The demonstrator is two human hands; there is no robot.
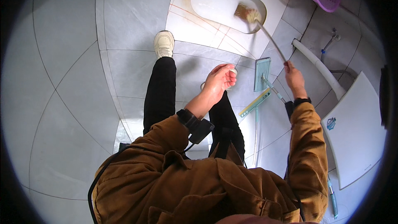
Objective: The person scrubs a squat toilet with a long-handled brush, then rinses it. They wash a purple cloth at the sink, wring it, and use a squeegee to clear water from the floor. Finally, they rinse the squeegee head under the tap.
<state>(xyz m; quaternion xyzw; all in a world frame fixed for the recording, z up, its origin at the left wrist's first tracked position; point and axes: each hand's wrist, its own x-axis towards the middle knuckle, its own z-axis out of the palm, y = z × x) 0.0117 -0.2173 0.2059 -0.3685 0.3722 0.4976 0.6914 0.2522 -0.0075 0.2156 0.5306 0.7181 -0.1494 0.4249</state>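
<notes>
My right hand [294, 79] is closed round the end of a toilet brush's long handle. The pale bristle head of the toilet brush [253, 15] rests inside the white squat toilet [211, 2], at its right end, beside a patch of brown water [242, 11]. In front of my body, my left hand [219, 81] is raised with its fingers curled in. A small whitish shape [234, 71] shows at its fingertips; whether the hand holds it or it lies behind, I cannot tell. This hand is apart from the brush and hides most of my right shoe.
A green flat-headed mop [262, 74] and a green-and-yellow squeegee [255, 103] stand between my right leg and arm. A white pipe [319, 64] and a white panel [354, 135] lie to the right. A purple basket [327, 0] sits far right. My left shoe [164, 43] stands on grey tiles.
</notes>
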